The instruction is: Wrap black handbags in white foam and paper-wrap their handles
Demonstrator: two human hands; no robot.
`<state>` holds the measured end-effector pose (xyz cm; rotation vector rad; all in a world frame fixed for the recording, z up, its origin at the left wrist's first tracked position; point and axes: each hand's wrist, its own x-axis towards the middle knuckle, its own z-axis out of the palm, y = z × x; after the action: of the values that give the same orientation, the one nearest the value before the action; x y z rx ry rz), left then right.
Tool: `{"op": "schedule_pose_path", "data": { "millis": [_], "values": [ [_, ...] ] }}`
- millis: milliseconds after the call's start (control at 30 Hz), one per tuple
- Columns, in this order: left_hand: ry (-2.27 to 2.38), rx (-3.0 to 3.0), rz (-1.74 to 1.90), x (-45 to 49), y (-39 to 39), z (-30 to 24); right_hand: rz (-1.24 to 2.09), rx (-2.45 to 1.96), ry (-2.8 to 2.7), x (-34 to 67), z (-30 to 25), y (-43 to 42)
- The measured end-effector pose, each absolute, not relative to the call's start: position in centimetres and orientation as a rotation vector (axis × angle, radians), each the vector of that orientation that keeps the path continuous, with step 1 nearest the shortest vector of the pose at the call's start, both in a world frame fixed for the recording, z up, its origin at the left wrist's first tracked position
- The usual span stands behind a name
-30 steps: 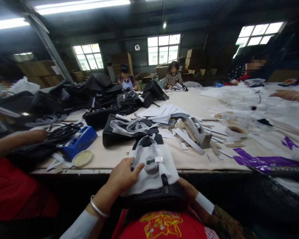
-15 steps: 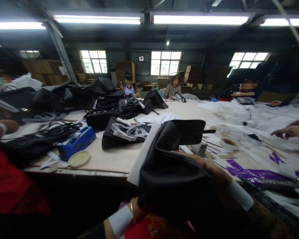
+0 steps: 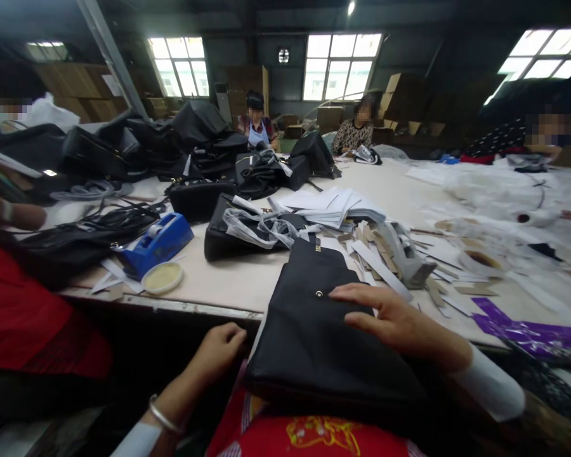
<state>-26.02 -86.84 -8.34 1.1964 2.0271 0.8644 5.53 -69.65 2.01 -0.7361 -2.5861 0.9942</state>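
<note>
A black handbag (image 3: 309, 336) leans against the table edge, its lower part over my red apron (image 3: 285, 438). Its flap with a small gold clasp points away from me. My right hand (image 3: 385, 314) rests over the bag's front near a round metal stud, fingers stretched out and slightly apart. Just left of the bag, my left hand (image 3: 226, 343) hangs in front of the table edge with its fingers curled in. Nothing shows in it, and a gap separates it from the bag. A white sheet edge peeks out along the bag's left side.
Beyond the bag lie another black bag with clear wrapping (image 3: 252, 231), white papers (image 3: 333, 206), a grey tape dispenser (image 3: 406, 257) and cardboard strips. Left are a blue tape dispenser (image 3: 159, 244) and a round yellowish dish (image 3: 162, 278). Co-workers sit around the table.
The handbag's flap, raised before, now lies lower and flatter, with its front facing up. My left hand has come off the bag to the left; my right has moved onto its front.
</note>
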Motion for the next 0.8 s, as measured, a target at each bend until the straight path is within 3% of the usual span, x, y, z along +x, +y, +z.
{"op": "schedule_pose_path", "data": {
  "millis": [100,200,300,400,500,700,800],
  "values": [
    [2.120,1.232,0.978,-27.9,-84.8,-5.1,0.626,-1.100,-2.369,8.0,0.0,-68.0],
    [1.985,1.633,1.203,-25.8,-81.7,-0.6,0.471,-1.145,-2.305,8.2,-1.2,-68.1],
    [1.550,2.121,0.900,-21.8,-78.3,1.8,0.432,-0.915,-2.493,5.8,-1.5,-69.2],
    [1.384,2.274,0.406,-18.9,-76.0,0.2,0.454,-0.884,-2.776,3.0,-2.7,-70.0],
    [1.363,2.300,0.228,-18.4,-75.5,-3.0,0.472,-0.973,-2.938,1.8,-5.0,-70.2],
    [1.289,2.247,0.332,-20.6,-73.3,-4.0,0.477,-0.956,-2.964,2.2,-6.1,-69.7],
    [1.610,1.845,0.584,-22.2,-69.2,-3.6,0.527,-0.934,-2.977,2.1,-5.3,-69.4]
  ]
}}
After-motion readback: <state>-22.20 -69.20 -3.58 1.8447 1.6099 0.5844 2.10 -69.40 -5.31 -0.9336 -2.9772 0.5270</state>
